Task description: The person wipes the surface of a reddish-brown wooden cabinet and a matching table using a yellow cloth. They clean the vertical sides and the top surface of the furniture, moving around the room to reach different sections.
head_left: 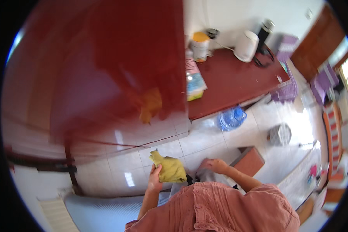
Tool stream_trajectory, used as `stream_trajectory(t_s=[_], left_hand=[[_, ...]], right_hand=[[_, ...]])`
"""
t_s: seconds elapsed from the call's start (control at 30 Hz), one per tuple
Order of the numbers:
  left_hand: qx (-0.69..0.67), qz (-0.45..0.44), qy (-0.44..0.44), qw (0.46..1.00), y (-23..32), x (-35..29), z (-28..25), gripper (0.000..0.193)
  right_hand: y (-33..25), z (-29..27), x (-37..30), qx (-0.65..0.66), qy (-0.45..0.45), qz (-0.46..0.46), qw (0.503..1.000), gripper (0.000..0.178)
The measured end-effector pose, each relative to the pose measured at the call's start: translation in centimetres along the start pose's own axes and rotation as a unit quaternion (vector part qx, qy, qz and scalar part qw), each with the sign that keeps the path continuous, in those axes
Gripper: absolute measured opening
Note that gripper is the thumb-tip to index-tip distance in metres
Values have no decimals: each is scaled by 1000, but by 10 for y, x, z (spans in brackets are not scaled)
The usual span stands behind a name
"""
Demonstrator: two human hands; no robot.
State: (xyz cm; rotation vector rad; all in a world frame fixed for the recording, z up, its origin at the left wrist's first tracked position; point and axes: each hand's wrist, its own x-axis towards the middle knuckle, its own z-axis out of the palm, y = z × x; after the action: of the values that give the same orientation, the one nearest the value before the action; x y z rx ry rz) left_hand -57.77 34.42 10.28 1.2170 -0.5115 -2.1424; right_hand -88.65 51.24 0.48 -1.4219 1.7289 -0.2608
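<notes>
Head view: left hand (155, 179) clamped on wrinkled yellow cloth (170, 169); right hand (218, 166) blurred, its grip I cannot tell.

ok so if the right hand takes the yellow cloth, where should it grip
Probably the lower right corner of the yellow cloth, pinched from the right: the left hand holds its left edge, that corner sticks out free, and the right hand is on that side.

Red panel (116, 46) cut off, bottle (231, 118) blurred
</notes>
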Motion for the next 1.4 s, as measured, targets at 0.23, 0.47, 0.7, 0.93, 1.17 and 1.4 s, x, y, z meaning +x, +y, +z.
stream_trajectory(t_s=[0.23, 0.47, 0.7, 0.93, 1.17, 1.4], left_hand=[[-113, 91, 182, 972, -18, -52, -85, 40], [-222, 158, 388, 880, -108, -98, -121, 26], [-332, 194, 435, 814, -190, -87, -104, 31], [-347, 201, 437, 805, -223, -54, -136, 37], [-260, 164, 403, 862, -248, 41, -258, 33], [-262, 161, 495, 813, -310, 91, -327, 35]], right_hand=[[25, -16, 21, -324, -280, -37, 903, 25], [71, -71, 52, 89, -519, 112, 843, 19], [8, -134, 37, 183, -659, 337, 647, 20], [124, -45, 52, 5, -700, 225, 678, 19], [248, 139, 69, -132, -532, 86, 832, 22], [374, 246, 90, -304, -411, 151, 846, 67]])
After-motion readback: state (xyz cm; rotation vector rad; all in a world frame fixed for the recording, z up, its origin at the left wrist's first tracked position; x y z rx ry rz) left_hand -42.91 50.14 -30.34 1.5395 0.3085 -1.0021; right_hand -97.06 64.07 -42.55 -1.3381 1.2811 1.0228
